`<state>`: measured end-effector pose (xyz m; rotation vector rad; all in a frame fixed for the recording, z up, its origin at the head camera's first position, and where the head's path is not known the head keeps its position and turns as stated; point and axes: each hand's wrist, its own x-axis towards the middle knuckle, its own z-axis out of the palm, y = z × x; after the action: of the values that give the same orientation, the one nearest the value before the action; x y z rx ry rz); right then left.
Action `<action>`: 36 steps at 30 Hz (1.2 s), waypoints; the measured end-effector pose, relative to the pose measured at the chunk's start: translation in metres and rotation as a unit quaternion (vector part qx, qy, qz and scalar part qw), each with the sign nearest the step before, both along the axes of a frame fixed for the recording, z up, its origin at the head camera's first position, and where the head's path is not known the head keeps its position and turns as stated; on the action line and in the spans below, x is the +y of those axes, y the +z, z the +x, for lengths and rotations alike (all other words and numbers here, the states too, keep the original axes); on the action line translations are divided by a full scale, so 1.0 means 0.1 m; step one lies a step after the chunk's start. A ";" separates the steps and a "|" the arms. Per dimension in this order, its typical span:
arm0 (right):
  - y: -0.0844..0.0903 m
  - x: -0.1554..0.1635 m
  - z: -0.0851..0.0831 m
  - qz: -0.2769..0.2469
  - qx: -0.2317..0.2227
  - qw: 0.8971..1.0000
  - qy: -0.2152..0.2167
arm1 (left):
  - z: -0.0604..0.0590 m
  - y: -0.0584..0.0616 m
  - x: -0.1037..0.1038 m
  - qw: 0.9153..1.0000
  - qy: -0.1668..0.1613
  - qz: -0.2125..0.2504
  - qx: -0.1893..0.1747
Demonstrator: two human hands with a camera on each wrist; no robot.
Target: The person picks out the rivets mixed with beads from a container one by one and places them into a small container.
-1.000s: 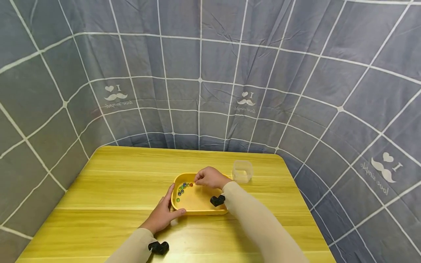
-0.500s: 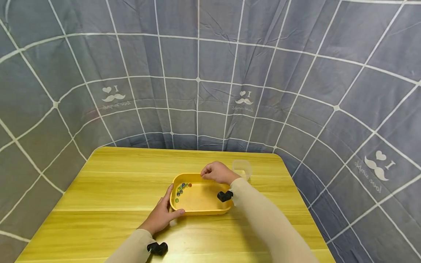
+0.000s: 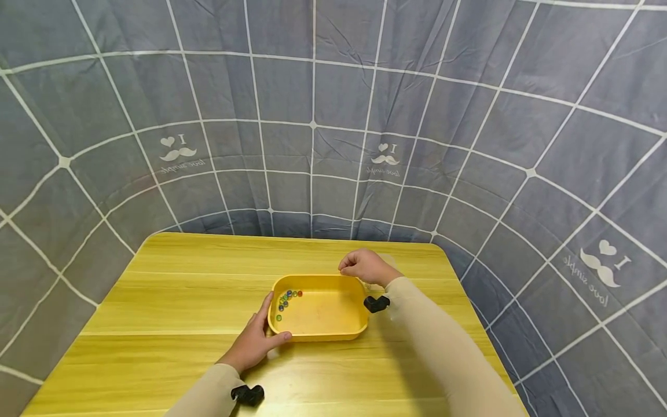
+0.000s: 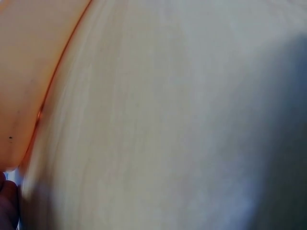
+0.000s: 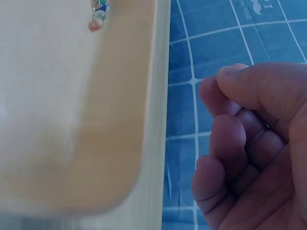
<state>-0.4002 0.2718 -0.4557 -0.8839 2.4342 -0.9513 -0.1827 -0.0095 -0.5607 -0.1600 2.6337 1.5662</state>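
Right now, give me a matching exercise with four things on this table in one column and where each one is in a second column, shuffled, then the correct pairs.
Column one:
1. left hand
2. right hand
3. glass beads
4. yellow tray

Column two:
A. in the tray's far left corner
B. curled, above the tray's far right corner
C. holding the tray's near left corner
D. in the middle of the wooden table

Pairs: 1-C, 2-B, 3-A, 4-D
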 end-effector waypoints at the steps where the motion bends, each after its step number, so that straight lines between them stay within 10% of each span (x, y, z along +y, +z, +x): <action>1: 0.00 0.03 -0.01 0.001 0.001 1.000 -0.003 | 0.00 0.01 0.00 1.000 0.001 0.000 -0.002; 36: 0.01 0.75 -0.30 -0.005 -0.022 0.996 -0.087 | -0.02 -0.02 -0.01 1.000 -0.003 0.002 0.008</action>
<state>-0.4304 0.3471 -0.4548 -0.6537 2.5025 -1.0318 -0.1848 -0.0102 -0.5623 -0.1390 2.6403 1.5787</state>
